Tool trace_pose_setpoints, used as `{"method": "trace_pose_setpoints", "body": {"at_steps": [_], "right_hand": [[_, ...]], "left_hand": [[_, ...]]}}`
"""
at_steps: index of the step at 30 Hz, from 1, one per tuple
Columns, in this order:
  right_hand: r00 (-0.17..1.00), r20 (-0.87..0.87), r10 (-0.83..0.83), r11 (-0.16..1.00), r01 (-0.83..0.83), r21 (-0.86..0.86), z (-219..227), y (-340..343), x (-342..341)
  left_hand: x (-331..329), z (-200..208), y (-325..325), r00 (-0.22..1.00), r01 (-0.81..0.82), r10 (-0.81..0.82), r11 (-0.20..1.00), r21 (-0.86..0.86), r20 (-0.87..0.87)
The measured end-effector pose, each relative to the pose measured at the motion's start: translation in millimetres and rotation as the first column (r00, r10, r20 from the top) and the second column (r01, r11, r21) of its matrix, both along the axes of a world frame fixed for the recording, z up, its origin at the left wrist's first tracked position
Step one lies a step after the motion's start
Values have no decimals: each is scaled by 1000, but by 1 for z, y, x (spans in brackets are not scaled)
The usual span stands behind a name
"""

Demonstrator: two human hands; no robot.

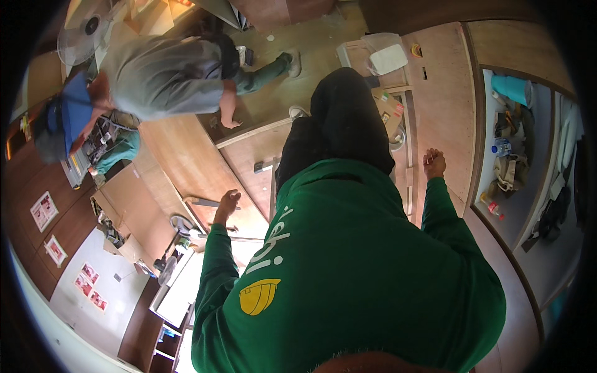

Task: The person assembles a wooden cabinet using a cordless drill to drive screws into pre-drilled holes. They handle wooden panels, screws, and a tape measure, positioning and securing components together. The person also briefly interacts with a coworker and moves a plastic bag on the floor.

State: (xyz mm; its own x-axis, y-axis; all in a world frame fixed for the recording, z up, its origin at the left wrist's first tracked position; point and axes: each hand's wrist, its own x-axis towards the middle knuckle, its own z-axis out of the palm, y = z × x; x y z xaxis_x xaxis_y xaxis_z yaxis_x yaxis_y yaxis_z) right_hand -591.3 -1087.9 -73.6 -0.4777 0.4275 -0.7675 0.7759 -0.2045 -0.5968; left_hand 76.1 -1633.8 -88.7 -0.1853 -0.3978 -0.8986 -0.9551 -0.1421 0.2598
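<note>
My left hand [229,204] is raised at my side with its fingers loosely bent and apart, and no object shows in it. Close by, a long flat tool like a saw [204,202] lies on the wooden boards; I cannot tell whether the hand touches it. On the other side my right hand [434,163] is held out in front of a plywood panel [443,105]. Its fingers are half curled with gaps between them, and it holds nothing that I can see. Both arms are in green sleeves.
At the left a co-worker [165,78] in grey and a blue cap bends over, one hand low near a wooden frame. A fan [81,38], a cardboard box [115,193] and a roll of tape [416,50] are around. Bottles [500,147] and bags fill a recess at right.
</note>
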Motion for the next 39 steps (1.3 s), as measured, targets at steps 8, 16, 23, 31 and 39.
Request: {"method": "trace_pose_setpoints", "body": {"at_steps": [8, 16, 23, 31, 39], "right_hand": [[999, 0, -32, 999, 32, 11, -7, -5, -11], [988, -138, 66, 989, -46, 142, -103, -17, -55], [846, -487, 217, 837, 96, 539, -212, -61, -128], [886, -445, -128, 766, 373, 524, -258, -96, -43], [818, -364, -445, 679, 573, 458, -197, -178, 9]], "left_hand": [[10, -36, 30, 998, 37, -16, 929, 369, -59], [-86, -118, 4, 990, 138, -133, 973, 184, -41], [-288, -290, -143, 942, 334, -335, 941, 53, 4], [-669, -298, -304, 342, 743, -925, 375, -555, -167], [-865, -311, -59, -132, 937, -812, 85, -339, -568]]}}
